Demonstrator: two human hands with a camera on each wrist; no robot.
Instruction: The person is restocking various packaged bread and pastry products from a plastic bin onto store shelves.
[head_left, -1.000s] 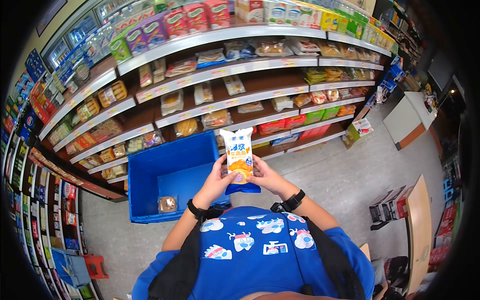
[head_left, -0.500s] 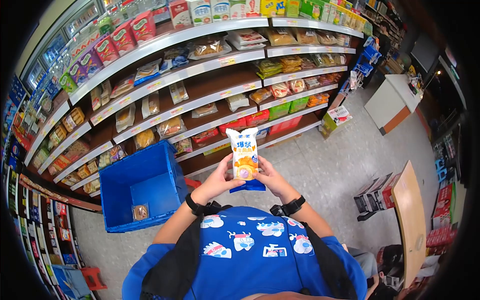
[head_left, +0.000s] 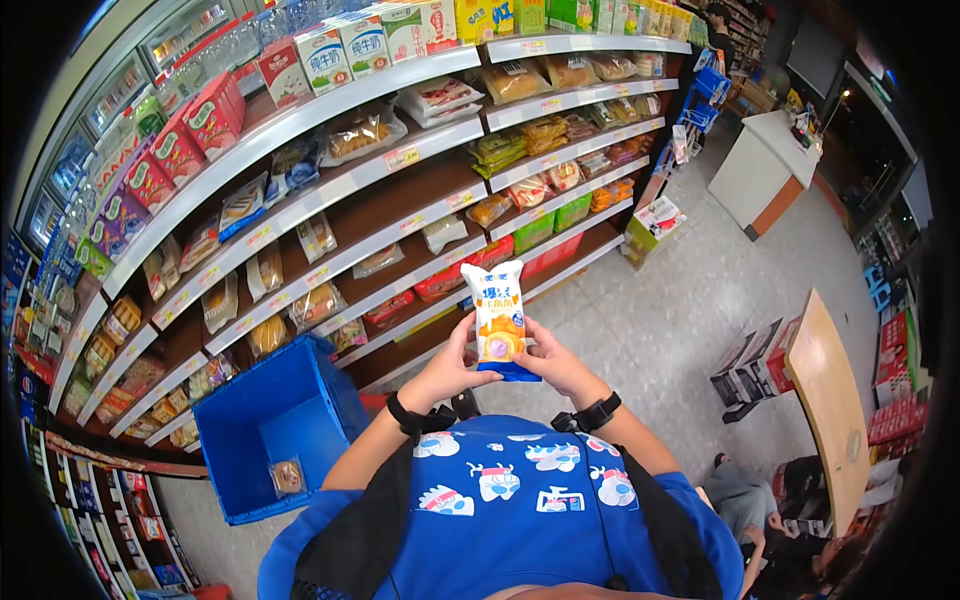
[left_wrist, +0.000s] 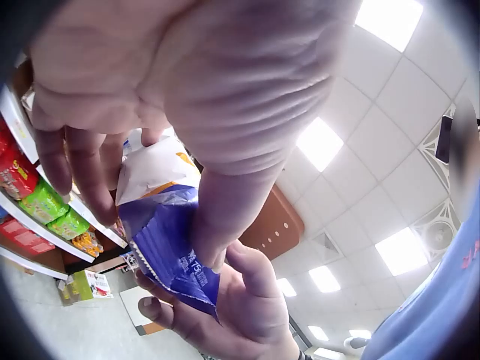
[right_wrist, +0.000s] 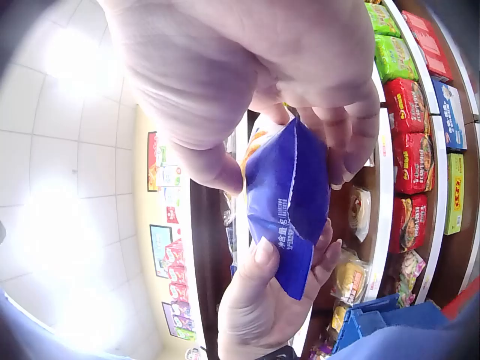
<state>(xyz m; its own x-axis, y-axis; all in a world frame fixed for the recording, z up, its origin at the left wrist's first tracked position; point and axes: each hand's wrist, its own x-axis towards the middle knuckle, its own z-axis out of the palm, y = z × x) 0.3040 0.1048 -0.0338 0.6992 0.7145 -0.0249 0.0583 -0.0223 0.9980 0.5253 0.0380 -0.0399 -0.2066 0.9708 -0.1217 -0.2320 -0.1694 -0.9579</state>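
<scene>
Both hands hold a white, orange and blue pastry packet [head_left: 500,325] upright in front of the chest, its printed front facing up to the head camera. My left hand [head_left: 450,365] grips its left edge, and my right hand [head_left: 562,370] grips the right edge, thumbs on the front near the bottom. In the left wrist view the packet's blue sealed end [left_wrist: 169,240] points down between the hands. The right wrist view shows the same blue end [right_wrist: 289,195] with a jagged seam and small white print.
A blue crate [head_left: 345,400] stands at the left with one packaged round bread [head_left: 287,477] inside. Ahead curve shelves [head_left: 400,207] of bagged breads, with milk cartons [head_left: 325,55] on top. At the right are a wooden-topped table [head_left: 825,400], a seated person [head_left: 745,500] and a white counter [head_left: 755,170].
The head view has turned to the right, so the shelves and crate shift left in it. Both hands keep their hold on the packet, which stays in front of the chest.
</scene>
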